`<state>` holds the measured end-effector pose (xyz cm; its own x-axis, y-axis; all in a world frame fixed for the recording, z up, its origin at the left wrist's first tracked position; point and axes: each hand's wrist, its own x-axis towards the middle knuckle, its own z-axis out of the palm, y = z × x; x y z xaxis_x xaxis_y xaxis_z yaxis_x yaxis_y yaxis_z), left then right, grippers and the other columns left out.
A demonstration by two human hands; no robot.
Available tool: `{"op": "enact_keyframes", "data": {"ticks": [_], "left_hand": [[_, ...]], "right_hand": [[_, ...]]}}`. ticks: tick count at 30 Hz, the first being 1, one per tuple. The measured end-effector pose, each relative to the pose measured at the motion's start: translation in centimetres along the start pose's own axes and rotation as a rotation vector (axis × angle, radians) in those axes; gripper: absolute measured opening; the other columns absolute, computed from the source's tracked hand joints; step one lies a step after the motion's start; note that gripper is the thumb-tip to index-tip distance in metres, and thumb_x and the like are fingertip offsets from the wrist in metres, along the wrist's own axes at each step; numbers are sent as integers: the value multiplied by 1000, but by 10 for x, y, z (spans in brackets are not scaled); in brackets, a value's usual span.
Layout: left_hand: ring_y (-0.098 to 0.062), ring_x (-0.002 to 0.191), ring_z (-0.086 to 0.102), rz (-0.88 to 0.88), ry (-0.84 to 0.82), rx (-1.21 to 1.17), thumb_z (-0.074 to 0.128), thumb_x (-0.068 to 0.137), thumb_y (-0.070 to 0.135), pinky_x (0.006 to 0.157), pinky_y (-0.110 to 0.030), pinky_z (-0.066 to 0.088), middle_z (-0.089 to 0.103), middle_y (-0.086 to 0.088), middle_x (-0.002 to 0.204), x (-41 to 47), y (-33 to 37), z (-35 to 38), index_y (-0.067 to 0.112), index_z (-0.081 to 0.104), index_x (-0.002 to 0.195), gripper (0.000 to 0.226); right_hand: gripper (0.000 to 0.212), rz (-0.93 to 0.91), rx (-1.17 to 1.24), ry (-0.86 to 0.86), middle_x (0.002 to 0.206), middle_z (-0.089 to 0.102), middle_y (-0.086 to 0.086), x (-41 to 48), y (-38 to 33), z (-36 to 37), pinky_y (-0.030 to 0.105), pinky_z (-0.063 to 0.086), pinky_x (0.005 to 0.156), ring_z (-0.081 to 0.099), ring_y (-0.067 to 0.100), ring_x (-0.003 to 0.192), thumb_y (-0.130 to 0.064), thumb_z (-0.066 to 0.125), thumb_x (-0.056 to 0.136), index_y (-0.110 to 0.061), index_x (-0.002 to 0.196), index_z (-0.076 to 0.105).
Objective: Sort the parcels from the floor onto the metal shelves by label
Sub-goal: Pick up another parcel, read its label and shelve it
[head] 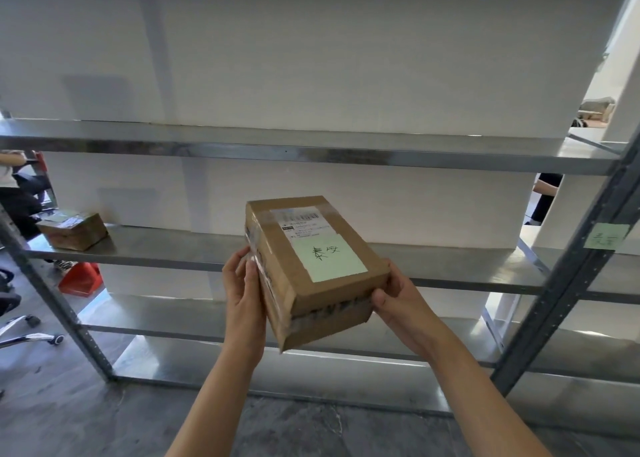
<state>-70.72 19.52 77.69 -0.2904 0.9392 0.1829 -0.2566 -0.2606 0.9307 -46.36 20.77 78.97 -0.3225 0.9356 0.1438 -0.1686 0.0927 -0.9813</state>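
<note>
Head camera looks forward, slightly down — close on metal shelves (311, 155).

Two cardboard parcels: the near parcel (313, 266) and far-left parcel (73, 232). Two hands: left hand (243, 292), right hand (398, 299). Three metal shelves (346, 146) show.

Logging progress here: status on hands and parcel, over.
Left hand and right hand grip brown taped cardboard parcel with green note, held before grey metal shelves. Nothing in the way.

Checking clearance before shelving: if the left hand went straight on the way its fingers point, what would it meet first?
Likely the middle shelf: the left hand, gripping the parcel, points up and forward at its front edge. Depth is unclear; it might pass above it.
</note>
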Motion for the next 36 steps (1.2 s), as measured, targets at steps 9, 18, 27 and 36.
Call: {"op": "enact_keyframes", "data": {"ticks": [9, 18, 27, 36], "left_hand": [[-11, 126, 58, -64, -99, 118, 30, 105, 52, 78, -23, 61, 56, 7, 143, -1, 1, 2, 44, 37, 153, 49], [-29, 117, 70, -73, -42, 269, 47, 109, 24, 99, -58, 56, 74, -6, 126, -4, 7, -10, 24, 57, 144, 37], [-24, 121, 67, 13, 92, 223, 57, 100, 13, 102, -53, 55, 68, -4, 129, -15, 23, 3, 26, 62, 140, 42], [-28, 106, 74, -41, 322, 120, 40, 108, 24, 81, -42, 61, 76, -8, 121, -27, 41, -3, 30, 59, 141, 39]], "right_hand": [[50, 52, 39, 144, 132, 67, 11, -1, -12, 17, 42, 51, 95, 57, 36, 127, -47, 48, 93, -10, 122, 65], [101, -11, -38, -3, 146, 59, -6, -5, -20, 19, 37, 52, 106, 57, 14, 133, -76, 71, 65, -34, 152, 41], [45, -35, 6, 1, 138, 66, -3, 10, -25, 19, 50, 51, 103, 63, 20, 127, -42, 35, 104, -38, 147, 47], [50, 32, 49, -160, 145, 60, -12, 43, -15, 53, 51, 42, 114, 57, 12, 133, -46, 46, 99, -42, 149, 44]]}}
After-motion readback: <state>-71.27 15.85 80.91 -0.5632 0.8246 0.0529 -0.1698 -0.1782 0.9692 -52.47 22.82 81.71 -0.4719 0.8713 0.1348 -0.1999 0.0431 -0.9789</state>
